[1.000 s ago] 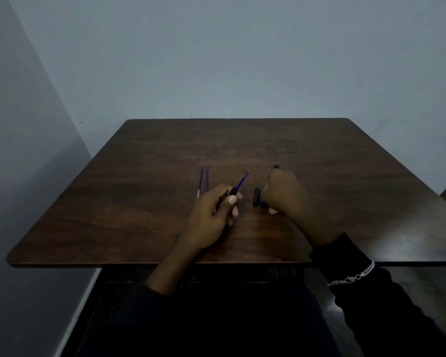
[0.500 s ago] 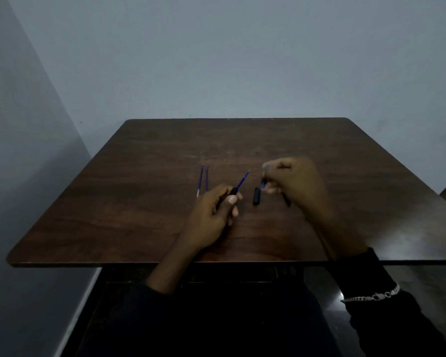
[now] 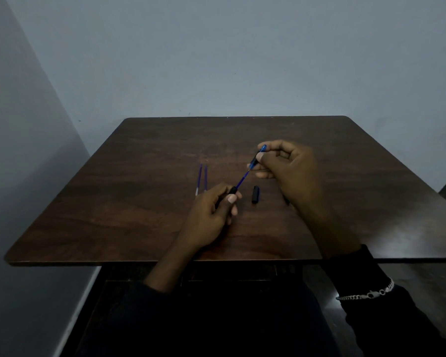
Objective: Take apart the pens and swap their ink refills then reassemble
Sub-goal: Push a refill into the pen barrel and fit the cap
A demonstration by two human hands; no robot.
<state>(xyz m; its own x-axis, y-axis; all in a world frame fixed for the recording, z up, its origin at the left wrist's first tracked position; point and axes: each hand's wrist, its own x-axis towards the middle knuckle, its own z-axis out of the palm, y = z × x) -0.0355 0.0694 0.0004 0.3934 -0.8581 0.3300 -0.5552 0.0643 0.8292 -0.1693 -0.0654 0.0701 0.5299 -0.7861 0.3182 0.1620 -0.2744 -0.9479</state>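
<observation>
Left hand [image 3: 211, 212] clamped on a dark pen barrel [image 3: 232, 189], blue refill [image 3: 242, 179] poking out up and right. Right hand [image 3: 291, 173], a second ago low on the surface near the black cap piece [image 3: 255, 194], now lifted and pinched shut on a blue-ended tip section [image 3: 258, 157], brought onto the refill's far end. Probably reassembly begun: tip about to slide down the refill. Two spare refills [image 3: 202, 179] lying side by side just left. Wooden surface [image 3: 113, 215] otherwise unchanged.
</observation>
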